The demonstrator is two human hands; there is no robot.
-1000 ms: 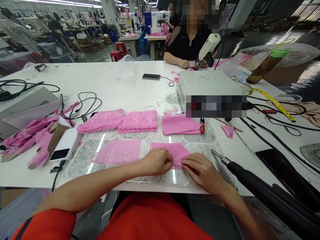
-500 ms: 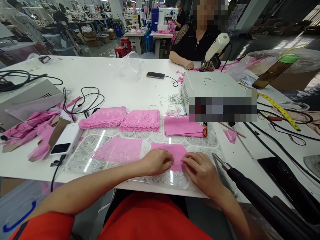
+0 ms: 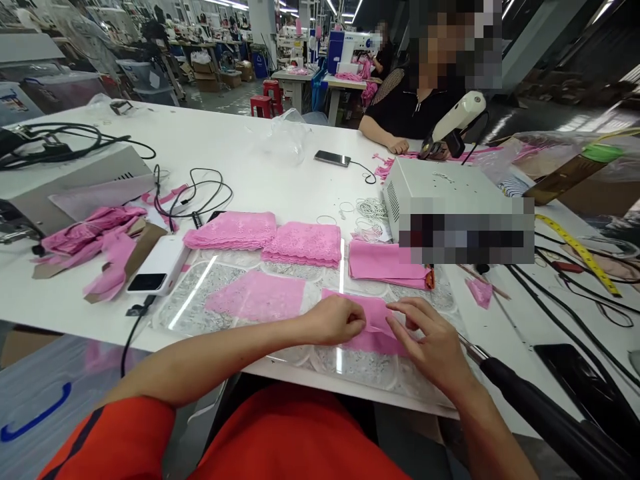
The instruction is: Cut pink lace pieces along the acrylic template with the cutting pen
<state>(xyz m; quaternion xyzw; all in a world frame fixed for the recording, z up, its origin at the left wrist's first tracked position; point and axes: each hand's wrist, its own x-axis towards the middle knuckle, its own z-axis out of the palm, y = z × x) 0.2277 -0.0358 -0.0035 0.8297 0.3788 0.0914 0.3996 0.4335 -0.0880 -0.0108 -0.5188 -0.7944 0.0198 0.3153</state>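
Observation:
A plain pink fabric piece (image 3: 373, 341) lies on the clear, patterned mat (image 3: 187, 303) in front of me, with a paler raised edge across it. My left hand (image 3: 343, 320) is closed at that edge, thumb and fingers pressed together on the fabric. To its right, my right hand (image 3: 427, 330) hovers at the fabric's right side, its thumb and index finger apart. Left of my hands lies a pink lace piece (image 3: 265, 297), flat on the mat. Behind are two stacks of pink lace, a left stack (image 3: 230, 230) and a right stack (image 3: 303, 243), and a plain pink fabric stack (image 3: 385, 260).
A grey box-shaped machine (image 3: 445, 183) stands at the back right. A black-handled tool (image 3: 530, 390) with a metal tip points toward my right hand. A white power bank (image 3: 159, 265) and cables lie left. Across the table a person (image 3: 410, 110) sits near a phone (image 3: 333, 158).
The view has shifted, so the table appears farther right and slightly lower. My right thumb and index finger have spread apart, and the fabric's edge between my hands looks more lifted.

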